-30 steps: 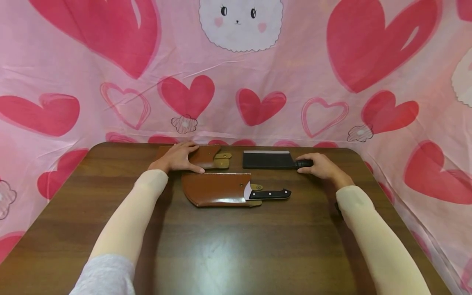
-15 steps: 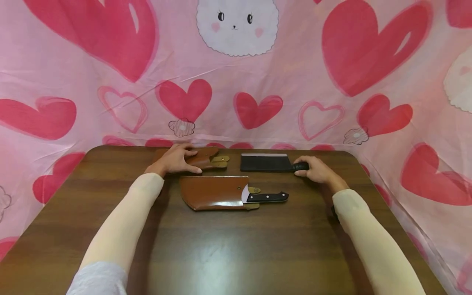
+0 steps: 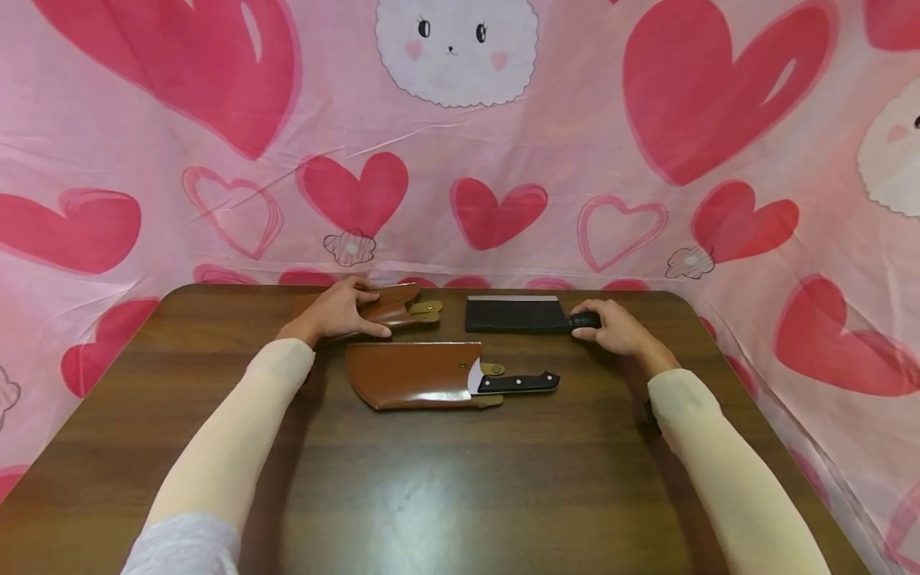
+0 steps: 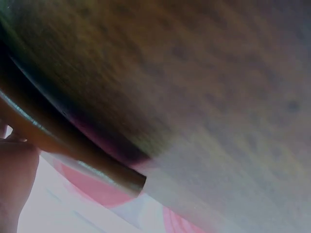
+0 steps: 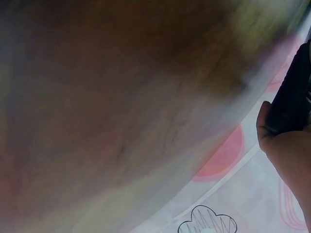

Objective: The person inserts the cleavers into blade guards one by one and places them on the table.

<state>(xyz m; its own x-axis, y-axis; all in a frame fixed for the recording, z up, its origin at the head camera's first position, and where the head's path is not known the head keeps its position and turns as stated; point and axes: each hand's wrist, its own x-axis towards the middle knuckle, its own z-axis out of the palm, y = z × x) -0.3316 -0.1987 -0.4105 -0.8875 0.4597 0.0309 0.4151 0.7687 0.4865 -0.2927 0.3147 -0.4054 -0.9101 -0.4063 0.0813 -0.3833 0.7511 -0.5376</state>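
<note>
At the back left of the table, my left hand [image 3: 341,310] grips a brown leather knife sheath [image 3: 394,307] with thumb and fingers on opposite edges. Its mouth and tan snap straps point right. In the left wrist view the sheath [image 4: 73,141] bulges in a curve, its far end above the wood. To the right lies a black cleaver [image 3: 513,315], blade leftward, with a pale edge along the far side. My right hand [image 3: 616,326] holds its handle; in the right wrist view fingers curl about the black handle [image 5: 291,92], cut off by the frame.
In front of both lies a second brown sheath [image 3: 413,375] with a knife inside; that knife's black riveted handle [image 3: 519,383] sticks out to the right. The wooden table [image 3: 431,479] ends at a pink heart-print cloth [image 3: 496,144] behind.
The left hand's sheath has bowed and tilted, its straps now looking narrower. The cleaver and right hand stay about the same; the whole view has shifted slightly.
</note>
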